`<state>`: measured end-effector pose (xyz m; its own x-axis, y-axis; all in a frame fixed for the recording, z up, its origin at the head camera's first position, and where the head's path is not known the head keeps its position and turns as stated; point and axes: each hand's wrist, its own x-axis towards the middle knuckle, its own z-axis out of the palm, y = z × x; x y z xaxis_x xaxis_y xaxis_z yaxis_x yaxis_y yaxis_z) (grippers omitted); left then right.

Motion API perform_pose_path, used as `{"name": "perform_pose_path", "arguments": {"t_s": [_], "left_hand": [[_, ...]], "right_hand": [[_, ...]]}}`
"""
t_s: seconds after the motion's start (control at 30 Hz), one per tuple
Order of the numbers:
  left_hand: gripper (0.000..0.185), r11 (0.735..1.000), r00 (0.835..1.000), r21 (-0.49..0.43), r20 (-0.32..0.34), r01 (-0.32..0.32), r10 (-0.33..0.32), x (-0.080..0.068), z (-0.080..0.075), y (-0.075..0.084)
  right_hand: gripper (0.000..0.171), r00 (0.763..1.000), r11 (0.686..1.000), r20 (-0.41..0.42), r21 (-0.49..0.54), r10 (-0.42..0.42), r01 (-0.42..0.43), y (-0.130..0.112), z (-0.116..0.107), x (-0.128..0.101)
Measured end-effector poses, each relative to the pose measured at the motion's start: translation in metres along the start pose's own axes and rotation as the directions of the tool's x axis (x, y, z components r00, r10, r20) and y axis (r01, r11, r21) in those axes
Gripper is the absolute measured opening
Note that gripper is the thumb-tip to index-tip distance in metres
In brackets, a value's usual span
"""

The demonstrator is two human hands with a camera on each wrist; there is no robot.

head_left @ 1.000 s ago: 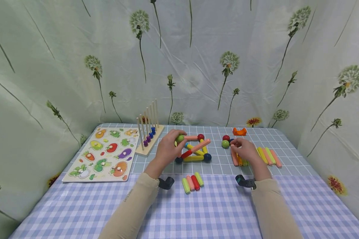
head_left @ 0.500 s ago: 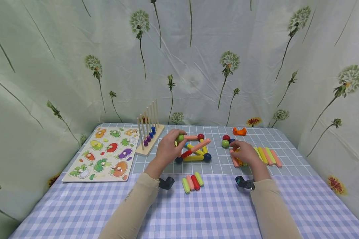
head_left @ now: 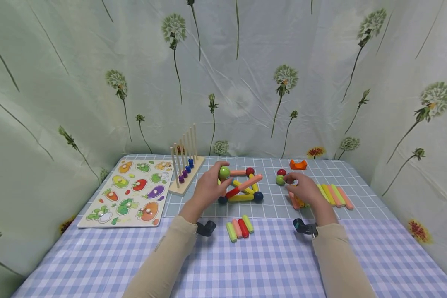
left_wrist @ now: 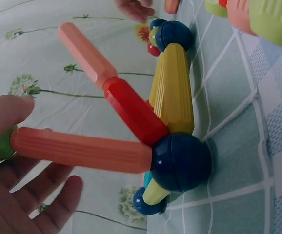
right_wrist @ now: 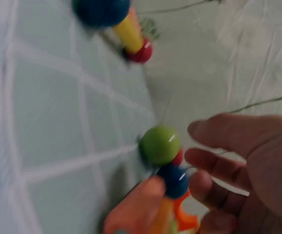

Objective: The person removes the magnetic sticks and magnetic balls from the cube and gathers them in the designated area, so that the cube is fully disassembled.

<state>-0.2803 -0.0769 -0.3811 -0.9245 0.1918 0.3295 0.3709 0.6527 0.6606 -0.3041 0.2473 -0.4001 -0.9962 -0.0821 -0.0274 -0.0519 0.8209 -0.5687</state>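
My left hand (head_left: pixel 208 182) pinches a green ball (head_left: pixel 224 172) at the end of a salmon rod (left_wrist: pixel 82 148). That rod's other end meets a dark blue ball (left_wrist: pixel 181 162) at a corner of a frame of rods and balls. A red rod (left_wrist: pixel 133 109) slants up from the same ball, with another salmon rod (left_wrist: pixel 87 52) at its end. Yellow rods (head_left: pixel 241 198) form part of the base. My right hand (head_left: pixel 303 186) hovers, fingers loosely bent, beside a loose green ball (right_wrist: pixel 160 145) and a blue ball (right_wrist: pixel 173 180); its fingers hide the blue one in the head view.
A red ball (head_left: pixel 281 171) and an orange curved piece (head_left: pixel 298 164) lie behind the right hand. More rods (head_left: pixel 335 195) line up to its right. Several short rods (head_left: pixel 243 227) lie in front. At left are a vegetable puzzle board (head_left: pixel 134 165) and a peg stand (head_left: pixel 176 189).
My right hand has shifted slightly from over the salmon rod toward the loose green ball, and its fingers now cover the blue ball. The left hand has stayed at its green ball.
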Motion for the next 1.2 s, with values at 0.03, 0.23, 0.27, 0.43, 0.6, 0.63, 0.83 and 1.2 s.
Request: {"name": "perform_pose_path", "arguments": {"t_s": [0.03,0.23,0.27,0.43,0.6,0.63,0.83,1.2], "left_hand": [[0.052,1.000,1.000,-0.014,0.019,0.016,-0.015,0.000,-0.001,-0.001],[0.043,0.994,0.986,-0.055,0.142,0.090,-0.082,0.005,-0.005,-0.014],[0.038,0.993,0.981,-0.059,0.169,0.104,-0.093,0.006,-0.005,-0.017],[0.021,0.989,0.945,-0.037,0.301,0.144,-0.126,0.008,-0.004,-0.030],[0.018,0.993,0.922,-0.006,0.371,0.117,-0.107,0.009,-0.001,-0.038],[0.017,0.993,0.919,-0.005,0.381,0.114,-0.104,0.009,0.000,-0.040],[0.015,0.992,0.913,0.009,0.392,0.122,-0.116,0.009,0.005,-0.046],[0.014,0.995,0.924,0.025,0.367,0.101,-0.103,0.008,0.010,-0.049]], "right_hand": [[0.036,1.000,0.999,-0.008,0.014,-0.030,0.030,-0.004,-0.001,0.000],[0.039,0.979,0.972,-0.012,0.119,-0.203,0.203,-0.037,-0.004,-0.007],[0.040,0.974,0.965,-0.005,0.137,-0.226,0.225,-0.042,-0.003,-0.008],[0.042,0.955,0.941,0.010,0.175,-0.295,0.289,-0.064,0.004,-0.013],[0.034,0.947,0.939,-0.031,0.126,-0.320,0.321,-0.078,0.012,-0.015],[0.033,0.946,0.939,-0.048,0.109,-0.322,0.325,-0.079,0.014,-0.015],[0.026,0.932,0.935,-0.123,0.055,-0.341,0.350,-0.082,0.018,-0.015],[0.021,0.913,0.910,-0.076,0.083,-0.401,0.407,-0.079,0.015,-0.018]]}}
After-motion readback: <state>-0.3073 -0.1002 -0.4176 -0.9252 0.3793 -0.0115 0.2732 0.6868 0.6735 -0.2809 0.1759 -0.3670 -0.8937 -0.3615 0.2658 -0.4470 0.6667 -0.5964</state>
